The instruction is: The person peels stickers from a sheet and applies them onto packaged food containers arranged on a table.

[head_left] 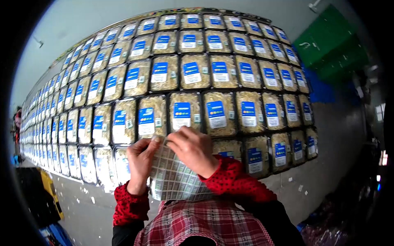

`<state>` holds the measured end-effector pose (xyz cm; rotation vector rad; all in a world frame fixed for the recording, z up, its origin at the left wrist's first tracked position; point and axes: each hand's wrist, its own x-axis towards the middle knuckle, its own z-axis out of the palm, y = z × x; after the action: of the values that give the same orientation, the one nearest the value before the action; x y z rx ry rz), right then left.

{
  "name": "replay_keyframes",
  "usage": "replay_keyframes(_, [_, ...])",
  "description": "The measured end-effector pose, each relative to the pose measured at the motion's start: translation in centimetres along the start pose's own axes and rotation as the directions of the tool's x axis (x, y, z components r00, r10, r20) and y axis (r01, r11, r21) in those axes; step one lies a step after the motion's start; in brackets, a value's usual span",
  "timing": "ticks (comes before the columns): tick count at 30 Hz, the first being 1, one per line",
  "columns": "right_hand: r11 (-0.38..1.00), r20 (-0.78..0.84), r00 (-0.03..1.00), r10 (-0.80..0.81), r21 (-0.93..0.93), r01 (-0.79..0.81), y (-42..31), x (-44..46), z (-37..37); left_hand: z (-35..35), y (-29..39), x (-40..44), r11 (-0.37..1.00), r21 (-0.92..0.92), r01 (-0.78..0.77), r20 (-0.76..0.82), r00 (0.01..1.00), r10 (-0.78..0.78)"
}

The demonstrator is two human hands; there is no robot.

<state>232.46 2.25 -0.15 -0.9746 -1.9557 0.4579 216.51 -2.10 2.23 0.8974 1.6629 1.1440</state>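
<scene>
My left hand (140, 157) pinches the upper left edge of a sheet of small stickers (177, 177), thumb on top. The sheet, covered in rows of little printed labels, hangs in front of my apron. At its upper edge my right hand (193, 149) has its fingers pressed together; whether a single sticker is between them cannot be made out. Just beyond my hands lies a clear-wrapped black tray (184, 112) of pale shredded food with a blue and white label. Another such tray (152, 117) is right beside it, above my left hand.
Rows of matching wrapped trays (220, 70) cover the long table, reaching far to the left. A green box-like object (332, 45) stands at the back right. White scraps (92, 200) lie on the grey floor. A black and yellow object (51, 192) is at the lower left.
</scene>
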Motion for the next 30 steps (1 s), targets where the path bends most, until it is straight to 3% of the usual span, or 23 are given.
replay_keyframes(2, [0.998, -0.024, 0.999, -0.034, -0.060, 0.033, 0.2, -0.2, -0.1, 0.4, 0.0, 0.6, 0.999, 0.052, -0.007, 0.020, 1.000, 0.006])
replay_keyframes(8, [0.965, 0.015, 0.994, -0.108, -0.241, 0.109, 1.4, -1.1, -1.6, 2.8, -0.6, 2.5, 0.996, -0.022, 0.081, 0.106, 0.991, -0.078])
replay_keyframes(10, [0.995, -0.030, 0.997, -0.066, -0.079, 0.063, 2.2, -1.8, -1.9, 3.3, -1.1, 3.0, 0.993, -0.064, 0.097, 0.128, 0.988, -0.088])
replay_keyframes(11, [0.975, 0.022, 0.989, 0.147, 0.166, -0.149, 4.3, -2.0, -3.2, 3.3, -0.9, 3.1, 0.994, 0.012, 0.108, 0.094, 0.990, -0.109])
replay_keyframes(13, [0.605, 0.123, 0.825, 0.552, 0.622, -0.497, 8.5, -2.4, -5.9, 2.4, -1.4, 3.4, 0.993, 0.076, 0.086, 0.026, 0.996, -0.088])
replay_keyframes(14, [0.478, 0.047, 0.699, 0.713, 0.697, -0.534, 10.5, -0.4, -9.9, 1.4, -0.9, 3.3, 0.993, 0.107, 0.052, 0.014, 0.998, -0.054])
replay_keyframes(15, [0.610, -0.111, 0.640, 0.760, 0.460, -0.645, 14.1, -0.4, -13.1, 0.6, -0.5, 3.1, 0.993, 0.089, 0.077, -0.014, 0.997, -0.076])
replay_keyframes(16, [0.442, -0.141, 0.426, 0.894, 0.437, -0.783, 17.1, -0.9, -14.9, 0.0, -0.6, 3.0, 0.992, 0.072, 0.104, -0.043, 0.994, -0.101])
replay_keyframes(19, [0.445, -0.104, 0.438, 0.893, 0.343, -0.827, 22.2, -2.1, -16.5, -0.7, -2.2, 3.0, 0.997, -0.009, 0.072, -0.050, 0.996, -0.072])
replay_keyframes(21, [0.591, -0.132, 0.577, 0.806, 0.223, -0.775, 24.1, -2.6, -15.7, -0.7, -2.1, 2.8, 0.997, 0.002, 0.077, -0.056, 0.995, -0.077])
replay_keyframes(22, [0.589, -0.126, 0.576, 0.808, 0.225, -0.776, 25.1, -2.9, -15.2, -0.8, -2.0, 2.7, 0.997, 0.014, 0.078, -0.059, 0.995, -0.077])
replay_keyframes(25, [0.637, -0.253, 0.748, 0.614, -0.401, -0.659, 24.9, -2.7, -14.4, -0.9, -0.8, 2.2, 0.997, 0.008, 0.075, -0.044, 0.996, -0.075])
replay_keyframes(26, [0.497, -0.222, 0.711, 0.668, -0.578, -0.647, 23.5, -1.7, -14.7, -0.9, 0.2, 1.7, 0.996, 0.013, 0.093, -0.058, 0.994, -0.092])
replay_keyframes(28, [0.586, -0.247, 0.767, 0.593, -0.521, -0.621, 23.0, -1.2, -15.1, -1.6, -0.6, 1.5, 0.998, -0.003, 0.068, -0.113, 0.991, -0.067])
replay_keyframes(29, [0.689, -0.238, 0.725, 0.646, -0.227, -0.688, 23.0, -0.8, -14.1, -1.8, -0.6, 1.5, 0.998, -0.007, 0.065, -0.128, 0.990, -0.066])
replay_keyframes(30, [0.750, -0.154, 0.735, 0.661, 0.168, -0.640, 23.9, -1.0, -11.8, -1.9, -0.5, 1.3, 0.996, -0.043, 0.074, -0.131, 0.988, -0.079])
